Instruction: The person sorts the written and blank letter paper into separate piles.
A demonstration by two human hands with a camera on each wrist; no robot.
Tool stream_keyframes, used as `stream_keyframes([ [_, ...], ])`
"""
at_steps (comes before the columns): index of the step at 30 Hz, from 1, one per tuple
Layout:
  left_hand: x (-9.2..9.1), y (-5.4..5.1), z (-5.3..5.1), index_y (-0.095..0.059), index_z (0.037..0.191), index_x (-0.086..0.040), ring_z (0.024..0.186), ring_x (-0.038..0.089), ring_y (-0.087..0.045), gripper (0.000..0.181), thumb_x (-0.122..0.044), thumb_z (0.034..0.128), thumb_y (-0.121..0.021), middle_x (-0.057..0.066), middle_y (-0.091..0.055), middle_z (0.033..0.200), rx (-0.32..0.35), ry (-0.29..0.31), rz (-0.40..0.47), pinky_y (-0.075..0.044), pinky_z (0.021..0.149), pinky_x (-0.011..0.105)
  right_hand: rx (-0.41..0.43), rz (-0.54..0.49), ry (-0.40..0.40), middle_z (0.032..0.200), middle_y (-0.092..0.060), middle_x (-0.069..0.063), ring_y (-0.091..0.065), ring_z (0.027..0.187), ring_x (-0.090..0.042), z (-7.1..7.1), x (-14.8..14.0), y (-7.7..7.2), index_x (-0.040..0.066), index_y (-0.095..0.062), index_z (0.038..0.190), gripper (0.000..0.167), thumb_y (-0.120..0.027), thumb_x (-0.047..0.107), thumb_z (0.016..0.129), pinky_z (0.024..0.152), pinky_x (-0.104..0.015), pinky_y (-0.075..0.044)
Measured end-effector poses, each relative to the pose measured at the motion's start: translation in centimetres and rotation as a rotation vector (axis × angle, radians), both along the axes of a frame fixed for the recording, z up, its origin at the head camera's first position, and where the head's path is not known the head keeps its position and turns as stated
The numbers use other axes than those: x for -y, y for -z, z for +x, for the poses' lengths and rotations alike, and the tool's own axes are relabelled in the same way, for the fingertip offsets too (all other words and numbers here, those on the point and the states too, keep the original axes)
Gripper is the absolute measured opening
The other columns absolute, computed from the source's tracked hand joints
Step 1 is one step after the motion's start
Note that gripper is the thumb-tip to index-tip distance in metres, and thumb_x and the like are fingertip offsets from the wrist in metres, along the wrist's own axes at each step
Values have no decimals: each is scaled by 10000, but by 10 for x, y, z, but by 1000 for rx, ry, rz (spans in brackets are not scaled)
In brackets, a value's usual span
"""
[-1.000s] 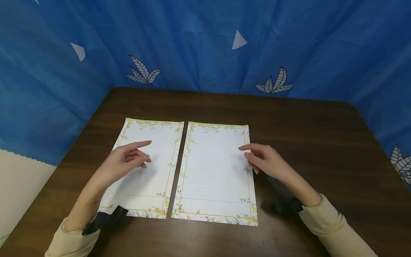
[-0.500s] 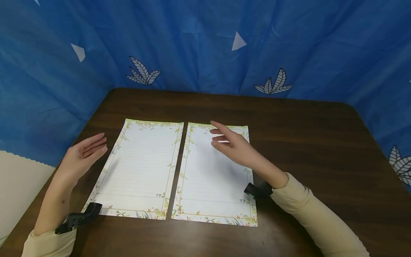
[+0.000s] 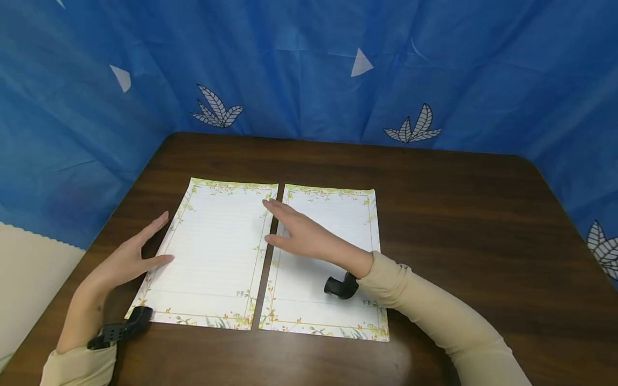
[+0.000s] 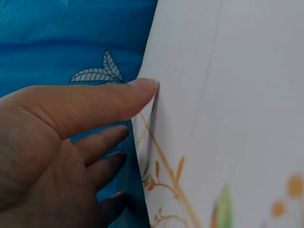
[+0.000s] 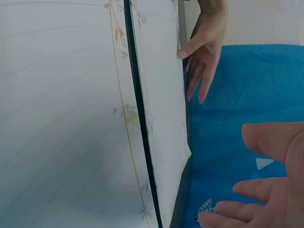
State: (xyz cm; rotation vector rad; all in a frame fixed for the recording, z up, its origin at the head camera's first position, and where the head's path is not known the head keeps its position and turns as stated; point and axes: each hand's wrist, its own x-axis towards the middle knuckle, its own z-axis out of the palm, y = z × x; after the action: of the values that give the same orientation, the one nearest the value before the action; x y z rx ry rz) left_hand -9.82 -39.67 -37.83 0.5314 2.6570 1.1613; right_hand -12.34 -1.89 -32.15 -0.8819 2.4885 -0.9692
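Note:
Two sheets of lined paper with printed leafy borders lie side by side, a narrow gap between them. My left hand (image 3: 123, 262) is at the left edge of the left sheet (image 3: 212, 252), fingers spread. In the left wrist view its thumb (image 4: 142, 88) touches the sheet's edge; the other fingers extend beyond that edge. My right hand (image 3: 301, 230) reaches across the right sheet (image 3: 314, 311), with thumb and fingers extended at the left sheet's right edge. In the right wrist view these fingers (image 5: 261, 187) appear apart from the paper, holding nothing.
Both sheets lie on a dark brown wooden table (image 3: 458, 225). A blue curtain (image 3: 309, 91) with white leaf prints hangs behind it. A black wrist strap with a camera (image 3: 118, 329) is on the left wrist, and a similar camera (image 3: 341, 288) on the right.
My left hand has moved left, off the left sheet, to its left edge. The right hand has swept left across the right sheet to the gap. The sheets have stayed in place.

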Motion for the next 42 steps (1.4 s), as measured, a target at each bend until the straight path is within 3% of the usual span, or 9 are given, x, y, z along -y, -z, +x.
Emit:
stream_keyframes([
  [10,0,2,1,-67,1508,-94,1339,482,29,867,-114,877,-661,287,-37,1497,29,7,-18,-62,929,726,-16,149,-73,1549,-82,-71,-51,1397,-186,0,28,22,120,-167,1503,731,-589,299,933,1081,-343,-191],
  [18,-4,-1,3,-43,1512,-125,1325,509,9,876,-158,887,-655,325,-40,1478,56,-18,-68,-104,910,737,-172,375,-94,1542,-101,-85,-71,1390,-266,6,39,33,114,-179,1501,798,-628,373,895,1091,-380,-157],
  [21,-6,-3,4,-28,1511,-122,1317,526,-9,884,-177,889,-654,331,-39,1474,71,-28,-95,-126,904,737,-184,441,-95,1542,-89,-93,-55,1390,-279,9,40,33,100,-189,1498,805,-615,413,891,1091,-406,-147],
  [26,-7,-5,5,-34,1511,-116,1304,545,-49,887,-174,885,-660,333,-63,1472,58,-36,-114,-146,899,736,-187,474,-100,1536,-101,-122,-48,1389,-284,11,40,34,60,-235,1480,767,-575,437,905,1090,-398,-158],
  [32,-6,-3,6,-77,1512,-115,1298,547,-94,862,-127,880,-662,322,-107,1473,11,-29,-79,-179,883,735,-182,472,-117,1536,-92,-125,-33,1389,-281,10,39,36,56,-233,1479,760,-562,438,911,1089,-390,-160],
  [38,-8,-6,8,-157,1497,-61,1276,557,-164,797,-118,882,-660,335,-198,1442,-31,-72,-73,-204,883,725,-171,459,-117,1536,-92,-124,-28,1389,-278,10,39,35,53,-233,1478,757,-562,433,912,1088,-387,-164],
  [41,-9,-7,7,-239,1460,13,1230,570,-255,717,-104,885,-652,355,-287,1391,-75,-102,-83,-254,894,680,-175,459,-116,1536,-96,-123,-32,1389,-278,10,38,35,54,-235,1478,757,-561,435,911,1087,-386,-169],
  [42,-9,-7,6,-267,1446,29,1214,558,-297,689,-105,888,-649,352,-330,1368,-90,-116,-89,-297,949,597,-178,460,-116,1535,-98,-124,-35,1389,-279,10,38,35,53,-237,1477,757,-562,435,911,1086,-387,-173],
])
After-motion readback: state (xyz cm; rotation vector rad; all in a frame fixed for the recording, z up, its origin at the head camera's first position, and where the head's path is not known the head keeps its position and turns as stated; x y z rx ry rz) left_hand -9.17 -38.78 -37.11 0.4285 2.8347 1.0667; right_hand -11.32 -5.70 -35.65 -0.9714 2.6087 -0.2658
